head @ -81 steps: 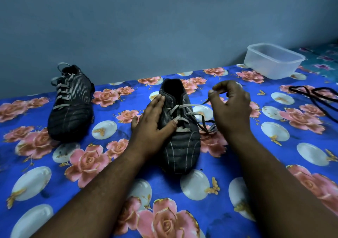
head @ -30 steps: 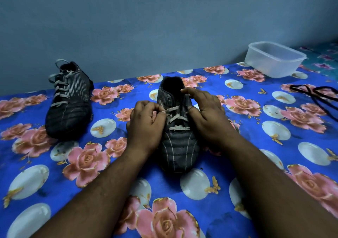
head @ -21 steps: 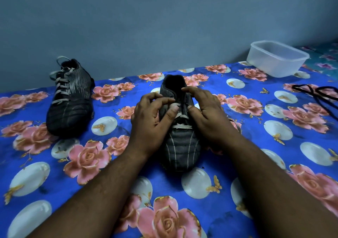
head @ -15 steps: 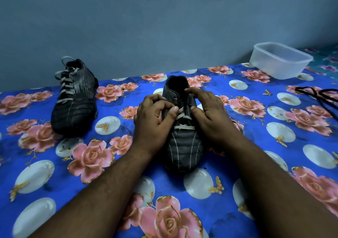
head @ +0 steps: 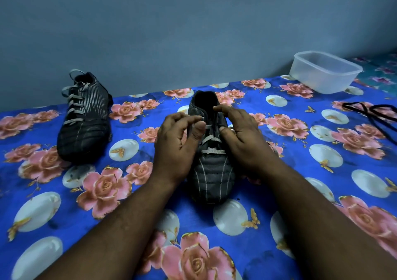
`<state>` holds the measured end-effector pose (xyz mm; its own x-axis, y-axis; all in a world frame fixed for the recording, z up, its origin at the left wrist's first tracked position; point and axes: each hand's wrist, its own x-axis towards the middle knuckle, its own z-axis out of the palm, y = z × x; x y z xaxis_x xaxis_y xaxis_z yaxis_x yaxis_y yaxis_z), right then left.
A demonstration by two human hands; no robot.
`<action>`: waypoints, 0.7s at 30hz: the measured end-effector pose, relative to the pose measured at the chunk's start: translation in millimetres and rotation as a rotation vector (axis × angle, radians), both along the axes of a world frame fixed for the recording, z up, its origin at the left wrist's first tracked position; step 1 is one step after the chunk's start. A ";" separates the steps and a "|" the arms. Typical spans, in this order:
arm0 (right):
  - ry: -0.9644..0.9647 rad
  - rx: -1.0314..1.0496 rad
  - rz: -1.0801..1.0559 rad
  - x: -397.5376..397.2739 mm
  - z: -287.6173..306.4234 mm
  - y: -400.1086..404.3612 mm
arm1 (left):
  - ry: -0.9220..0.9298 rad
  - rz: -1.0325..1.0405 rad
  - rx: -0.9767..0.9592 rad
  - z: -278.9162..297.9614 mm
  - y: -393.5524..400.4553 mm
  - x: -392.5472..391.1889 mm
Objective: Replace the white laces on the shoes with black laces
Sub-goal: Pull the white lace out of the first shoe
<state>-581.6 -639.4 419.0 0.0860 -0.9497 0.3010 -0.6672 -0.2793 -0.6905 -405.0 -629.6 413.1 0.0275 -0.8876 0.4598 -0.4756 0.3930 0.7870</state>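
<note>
A black striped shoe (head: 211, 172) stands in the middle of the bed, toe towards me, with a white lace (head: 212, 151) across its lower eyelets only. My left hand (head: 177, 144) pinches that lace between thumb and forefinger at the left eyelet row. My right hand (head: 243, 139) holds the shoe's right side, thumb beside the lace and forefinger on the collar. A second black shoe (head: 84, 127), fully laced in white, stands at the left. Black laces (head: 374, 112) lie loose at the far right.
A flowered blue sheet (head: 322, 161) covers the bed. A translucent plastic container (head: 325, 71) sits at the back right by the grey wall, which runs close behind both shoes.
My right hand came back from pulling a lace end out to the right and settled on the shoe. My left hand went from lying flat on the shoe to pinching at the eyelets.
</note>
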 end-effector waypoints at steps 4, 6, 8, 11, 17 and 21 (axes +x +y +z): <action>0.003 0.006 -0.004 -1.1 2.0 0.3 | -0.081 0.032 -0.030 -2.2 -4.3 0.0; 0.006 0.012 -0.002 -0.7 2.5 1.0 | 0.001 0.050 -0.017 -2.1 -5.3 0.9; 0.006 0.015 -0.001 -0.6 2.8 1.5 | 0.186 0.098 0.071 -0.9 -8.0 2.7; 0.015 0.014 0.000 -1.7 3.0 1.9 | 0.348 0.186 0.233 -3.8 -15.7 7.7; 0.015 0.003 -0.001 -2.3 1.9 0.8 | 0.063 0.159 0.017 -0.7 -6.1 5.7; 0.026 -0.003 0.000 -1.1 1.7 0.6 | -0.145 0.125 -0.019 2.2 -2.0 2.9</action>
